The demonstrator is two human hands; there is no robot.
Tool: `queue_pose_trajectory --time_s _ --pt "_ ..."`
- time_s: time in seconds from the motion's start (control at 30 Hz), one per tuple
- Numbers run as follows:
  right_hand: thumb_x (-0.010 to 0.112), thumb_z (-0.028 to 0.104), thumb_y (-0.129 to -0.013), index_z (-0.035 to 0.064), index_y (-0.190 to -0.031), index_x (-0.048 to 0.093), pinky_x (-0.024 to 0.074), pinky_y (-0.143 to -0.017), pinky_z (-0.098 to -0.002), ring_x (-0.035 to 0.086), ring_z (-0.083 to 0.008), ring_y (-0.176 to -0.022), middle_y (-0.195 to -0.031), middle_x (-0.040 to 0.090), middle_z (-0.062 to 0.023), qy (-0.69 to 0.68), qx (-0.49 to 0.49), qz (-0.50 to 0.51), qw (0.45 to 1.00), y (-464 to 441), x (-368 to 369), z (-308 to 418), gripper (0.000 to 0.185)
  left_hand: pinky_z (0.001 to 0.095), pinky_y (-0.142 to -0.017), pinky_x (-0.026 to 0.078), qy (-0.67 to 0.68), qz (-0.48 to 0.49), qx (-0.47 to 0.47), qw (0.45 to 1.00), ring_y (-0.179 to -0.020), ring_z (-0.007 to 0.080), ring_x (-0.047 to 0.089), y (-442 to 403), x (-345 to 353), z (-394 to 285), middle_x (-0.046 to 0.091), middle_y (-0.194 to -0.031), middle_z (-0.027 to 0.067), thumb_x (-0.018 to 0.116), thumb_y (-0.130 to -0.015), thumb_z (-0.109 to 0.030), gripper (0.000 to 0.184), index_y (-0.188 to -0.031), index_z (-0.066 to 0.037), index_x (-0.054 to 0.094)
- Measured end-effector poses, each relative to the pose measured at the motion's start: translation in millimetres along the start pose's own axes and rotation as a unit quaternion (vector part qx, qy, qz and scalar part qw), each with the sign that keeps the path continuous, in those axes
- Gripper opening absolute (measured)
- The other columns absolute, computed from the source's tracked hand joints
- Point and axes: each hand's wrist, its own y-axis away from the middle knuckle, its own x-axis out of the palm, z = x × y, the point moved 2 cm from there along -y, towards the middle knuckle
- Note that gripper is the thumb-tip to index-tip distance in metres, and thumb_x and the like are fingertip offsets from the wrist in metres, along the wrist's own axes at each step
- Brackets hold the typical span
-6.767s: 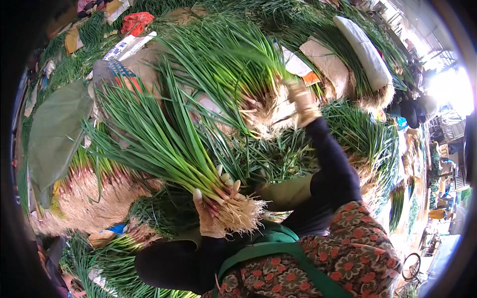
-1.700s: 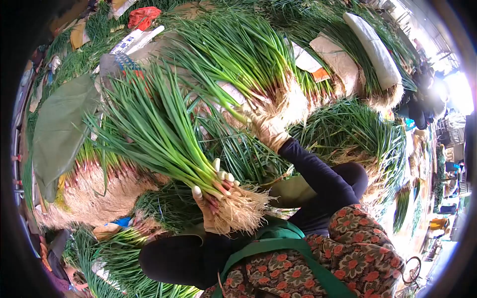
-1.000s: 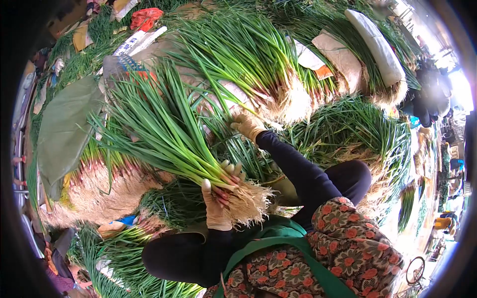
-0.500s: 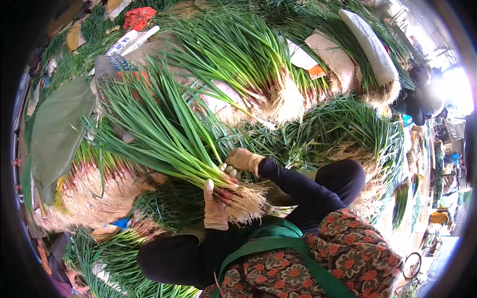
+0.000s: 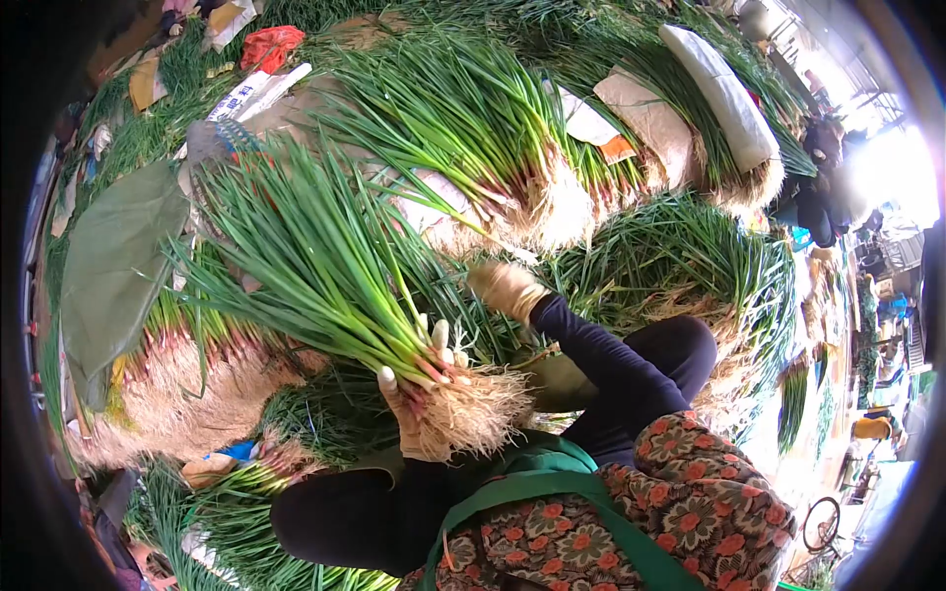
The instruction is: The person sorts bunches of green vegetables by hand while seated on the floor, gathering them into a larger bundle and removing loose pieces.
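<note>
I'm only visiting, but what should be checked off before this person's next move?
1. Left hand closed around the bunch of green onions, near the root end: ok.
2. Roots of that bunch gathered at one end: ok.
3. Right hand apart from the left: ok.
4. Right hand empty: cannot tell; it is blurred and its grip is hidden.
5. Stalks in the upper pile all neatly together: not ok; one stalk juts out toward the person.
</note>
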Motion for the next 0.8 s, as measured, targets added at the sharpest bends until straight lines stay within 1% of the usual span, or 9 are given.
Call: queue_pose_trajectory --time_s 0.07,0.13,0.2,0.33,0.43,0.5,0.57,0.67,0.8 --pt "0.052 0.017 -0.088 0.0085 -0.115 0.056 0.0525 -0.067 -0.0358 0.064 -0.0286 -0.073 -0.084 0.066 -0.0125 -0.245 0.166 -0.210 0.932 -3 -27 -26 0.029 0.0501 -0.087 0.049 0.026 0.038 -0.073 0.996 -0.101 0.0300 0.054 -1 -12 -1 0.046 -0.121 0.0182 0.061 -0.081 -0.049 0.089 -0.141 0.002 0.019" --pt "0.050 0.018 -0.090 0.0076 -0.113 0.055 0.0521 -0.063 -0.0375 0.063 -0.0277 -0.070 -0.082 0.065 -0.0135 -0.091 0.198 -0.206 0.954 -9 -14 -45 0.026 0.0495 -0.090 0.048 0.036 0.056 -0.113 0.991 -0.101 0.0311 0.054 2 -9 -3 0.052 -0.113 0.0175 0.062 -0.080 -0.049 0.087 -0.138 0.004 0.025" --pt "0.049 0.023 -0.091 0.0076 -0.111 0.055 0.0520 -0.061 -0.0379 0.063 -0.0279 -0.068 -0.079 0.064 -0.0141 0.053 0.130 0.137 0.981 -15 0 -42 0.026 0.0489 -0.092 0.047 0.054 0.045 -0.126 0.990 -0.103 0.0320 0.054 4 -12 -3 0.052 -0.117 0.0189 0.061 -0.081 -0.049 0.083 -0.137 0.003 0.028" --pt "0.052 0.033 -0.087 0.0139 -0.098 0.060 0.0474 -0.045 -0.0378 0.059 -0.0230 -0.054 -0.066 0.060 -0.0052 0.011 -0.053 -0.079 0.995 38 -7 39 0.024 0.0441 -0.099 0.042 -0.011 0.020 -0.164 0.986 -0.114 0.0312 0.050 5 -23 -8 0.044 -0.131 0.0226 0.055 -0.084 -0.052 0.081 -0.136 0.004 0.029" --pt "0.054 0.029 -0.084 0.0139 -0.099 0.061 0.0477 -0.050 -0.0371 0.061 -0.0259 -0.061 -0.074 0.062 -0.0092 -0.070 -0.004 0.105 0.992 72 -24 91 0.022 0.0426 -0.099 0.042 0.296 -0.050 -0.252 0.920 -0.115 0.0304 0.048 7 -18 -1 0.046 -0.127 0.0234 0.052 -0.085 -0.053 0.082 -0.137 0.005 0.027" --pt "0.056 0.027 -0.084 0.0117 -0.098 0.062 0.0490 -0.059 -0.0398 0.063 -0.0300 -0.068 -0.077 0.063 -0.0126 -0.129 -0.096 0.199 0.967 76 -27 74 0.022 0.0423 -0.097 0.044 -0.038 -0.023 -0.144 0.989 -0.110 0.0289 0.051 2 -12 8 0.051 -0.119 0.0181 0.053 -0.085 -0.054 0.082 -0.137 0.004 0.028" --pt "0.059 0.025 -0.083 0.0071 -0.108 0.060 0.0501 -0.074 -0.0405 0.063 -0.0295 -0.084 -0.090 0.065 -0.0145 -0.112 -0.081 0.323 0.936 56 -59 64 0.031 0.0444 -0.100 0.041 0.008 0.012 -0.140 0.990 -0.111 0.0297 0.051 4 -6 9 0.052 -0.118 0.0175 0.054 -0.085 -0.053 0.079 -0.134 0.004 0.032" --pt "0.053 0.029 -0.092 0.0033 -0.103 0.059 0.0498 -0.071 -0.0313 0.059 -0.0205 -0.079 -0.092 0.061 -0.0096 -0.585 0.132 0.172 0.782 19 -41 63 0.029 0.0456 -0.091 0.047 0.022 0.001 -0.132 0.991 -0.104 0.0299 0.054 9 6 6 0.054 -0.116 0.0174 0.054 -0.084 -0.055 0.074 -0.129 0.001 0.039" --pt "0.055 0.032 -0.092 0.0081 -0.096 0.061 0.0423 -0.046 -0.0161 0.051 -0.0017 -0.052 -0.070 0.058 0.0047 -0.836 0.112 0.079 0.531 3 0 103 0.025 0.0430 -0.080 0.046 0.112 0.062 -0.100 0.987 -0.085 0.0259 0.055 16 22 3 0.055 -0.104 0.0127 0.052 -0.085 -0.055 0.075 -0.136 -0.005 0.032"
